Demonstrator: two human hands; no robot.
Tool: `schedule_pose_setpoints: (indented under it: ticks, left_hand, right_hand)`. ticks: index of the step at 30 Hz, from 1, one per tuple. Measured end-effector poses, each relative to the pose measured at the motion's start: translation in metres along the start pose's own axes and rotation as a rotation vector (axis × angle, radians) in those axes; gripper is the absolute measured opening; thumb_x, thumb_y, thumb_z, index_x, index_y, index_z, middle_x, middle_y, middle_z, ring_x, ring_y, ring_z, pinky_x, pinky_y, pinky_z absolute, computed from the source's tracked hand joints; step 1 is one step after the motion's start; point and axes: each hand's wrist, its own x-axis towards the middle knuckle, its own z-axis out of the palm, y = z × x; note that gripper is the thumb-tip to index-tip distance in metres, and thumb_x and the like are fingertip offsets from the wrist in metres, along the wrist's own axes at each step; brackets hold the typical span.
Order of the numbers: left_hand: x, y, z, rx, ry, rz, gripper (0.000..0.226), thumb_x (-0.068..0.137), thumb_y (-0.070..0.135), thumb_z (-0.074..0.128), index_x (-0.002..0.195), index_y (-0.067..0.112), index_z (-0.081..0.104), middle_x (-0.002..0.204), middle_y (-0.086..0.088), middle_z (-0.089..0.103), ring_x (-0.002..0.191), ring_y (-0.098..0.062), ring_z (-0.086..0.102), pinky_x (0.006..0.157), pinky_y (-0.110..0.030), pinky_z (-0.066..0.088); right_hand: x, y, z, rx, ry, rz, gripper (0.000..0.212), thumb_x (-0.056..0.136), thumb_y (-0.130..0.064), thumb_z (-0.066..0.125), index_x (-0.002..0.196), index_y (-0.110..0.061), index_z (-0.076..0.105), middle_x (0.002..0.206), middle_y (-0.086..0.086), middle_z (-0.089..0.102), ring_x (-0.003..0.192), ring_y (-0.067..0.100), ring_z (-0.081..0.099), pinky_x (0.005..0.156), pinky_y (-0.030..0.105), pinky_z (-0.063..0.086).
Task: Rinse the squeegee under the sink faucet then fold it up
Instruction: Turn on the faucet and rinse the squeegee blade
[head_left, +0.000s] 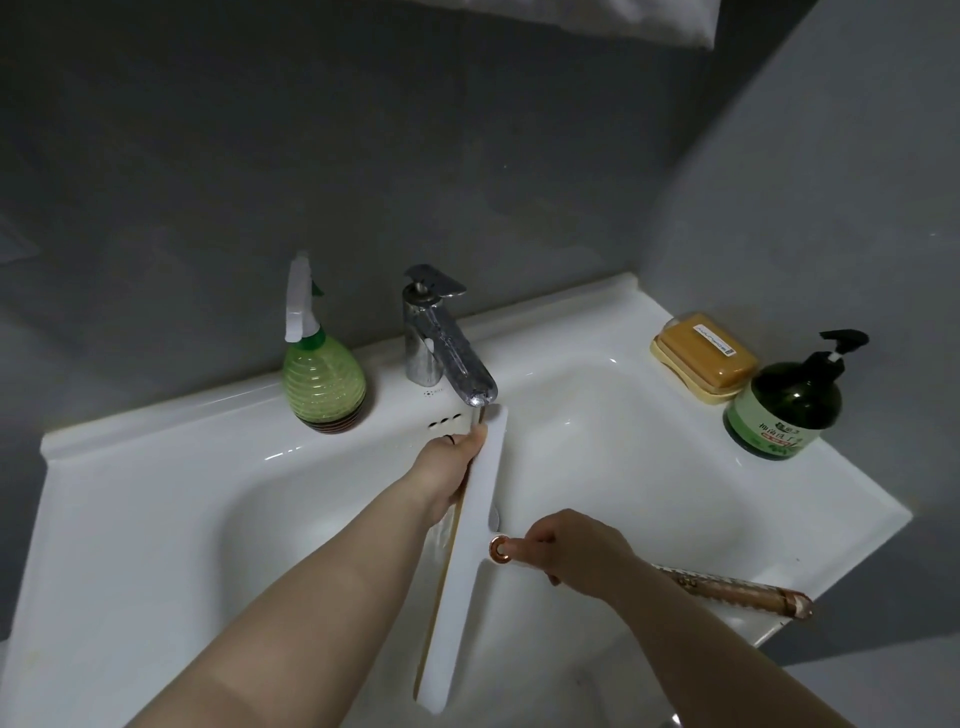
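Squeegee (462, 571) (flat white blade) under chrome faucet (441, 353), left hand (449, 470) and right hand (569, 551) gripping it.

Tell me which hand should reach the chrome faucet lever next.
Left, probably: the left hand grips the white squeegee blade just below the chrome faucet, while the right hand holds the copper handle farther away.

My squeegee (462, 561) splits the sink (156, 467) down the middle of the frame, its top end tight under the faucet (447, 353). I have open bowl to the left and upper right of it. Its handle (737, 592) bars the lower right rim. The spray bottle (322, 374) stands left of the faucet; the soap dish (691, 387) and pump bottle (784, 410) fill the right ledge.
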Motion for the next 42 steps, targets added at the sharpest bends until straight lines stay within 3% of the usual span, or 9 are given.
schedule_pose_setpoints:
  ticks: [9,12,16,20,22,25,28,34,42]
  left_hand:
    - [-0.013,0.008,0.016,0.082,-0.028,0.103,0.05,0.089,0.055,0.032,0.072,0.012,0.053,0.065,-0.004,0.054,0.063,-0.02,0.053,0.064,-0.03,0.044]
    - [-0.019,0.013,0.015,-0.062,-0.05,0.095,0.047,0.092,0.048,0.03,0.069,0.014,0.052,0.062,-0.003,0.059,0.063,-0.018,0.054,0.064,-0.028,0.044]
    - [-0.025,0.015,0.008,-0.069,-0.175,0.043,0.056,0.093,0.049,0.025,0.065,0.017,0.061,0.066,0.006,0.069,0.073,-0.012,0.055,0.069,-0.03,0.041]
    - [-0.032,0.009,0.001,-0.116,-0.325,-0.069,0.049,0.091,0.05,0.033,0.079,0.014,0.064,0.079,-0.003,0.066,0.075,-0.019,0.062,0.064,-0.033,0.055]
    - [-0.037,0.008,-0.006,-0.178,-0.403,-0.132,0.032,0.092,0.034,0.04,0.085,0.012,0.062,0.074,-0.004,0.07,0.068,-0.019,0.068,0.056,-0.03,0.059]
    - [-0.036,0.005,-0.024,-0.166,-0.518,-0.168,0.031,0.092,0.007,0.035,0.091,0.005,0.066,0.074,-0.012,0.072,0.066,-0.022,0.068,0.054,-0.025,0.058]
    - [-0.037,0.003,-0.03,0.02,-0.532,-0.14,0.041,0.088,-0.008,0.029,0.077,0.002,0.068,0.077,-0.016,0.063,0.066,-0.025,0.06,0.053,-0.023,0.053]
    - [-0.032,-0.005,-0.017,0.338,-0.182,0.074,0.037,0.094,0.009,0.038,0.066,0.009,0.062,0.045,0.0,0.062,0.041,-0.012,0.053,0.042,-0.014,0.042]
    - [-0.018,-0.006,-0.009,0.55,-0.06,0.088,0.04,0.095,0.028,0.036,0.058,0.011,0.041,0.029,0.002,0.051,0.021,-0.009,0.038,0.03,-0.014,0.029]
  right_hand:
    - [-0.005,-0.014,-0.019,0.03,-0.368,0.154,0.054,0.078,-0.068,0.044,0.065,-0.016,0.052,0.046,-0.006,0.061,0.031,0.009,0.055,0.046,0.022,0.044]
    - [-0.008,-0.009,-0.028,0.095,-0.23,0.183,0.05,0.076,-0.064,0.051,0.066,-0.016,0.058,0.045,-0.003,0.052,0.028,0.009,0.042,0.041,0.018,0.034]
    - [-0.019,0.001,-0.041,-0.064,-0.113,0.239,0.044,0.084,-0.055,0.048,0.072,-0.014,0.057,0.063,0.001,0.049,0.048,0.013,0.043,0.045,0.019,0.032]
    - [-0.018,0.008,-0.048,-0.259,-0.1,0.141,0.042,0.095,-0.038,0.03,0.137,-0.038,0.034,0.114,0.012,0.055,0.112,0.025,0.052,0.091,0.028,0.042]
    - [-0.016,0.005,-0.044,-0.241,-0.127,0.143,0.046,0.096,-0.034,0.028,0.142,-0.04,0.022,0.09,0.008,0.052,0.106,0.026,0.051,0.085,0.025,0.039]
    - [-0.01,0.004,-0.038,-0.12,-0.029,0.26,0.034,0.094,-0.037,0.035,0.114,-0.013,0.049,0.07,0.002,0.041,0.087,0.021,0.048,0.061,0.022,0.033]
    - [-0.002,0.003,-0.039,-0.119,0.024,0.288,0.033,0.092,-0.039,0.038,0.101,-0.012,0.054,0.078,0.003,0.047,0.093,0.023,0.057,0.066,0.023,0.034]
    - [0.0,0.001,-0.052,0.195,0.001,0.297,0.029,0.091,-0.029,0.042,0.069,-0.01,0.039,0.063,0.005,0.044,0.048,0.017,0.042,0.048,0.023,0.034]
    - [0.007,-0.002,-0.056,0.143,0.016,0.272,0.033,0.093,-0.025,0.041,0.063,-0.012,0.038,0.062,0.0,0.048,0.042,0.013,0.038,0.041,0.021,0.031]
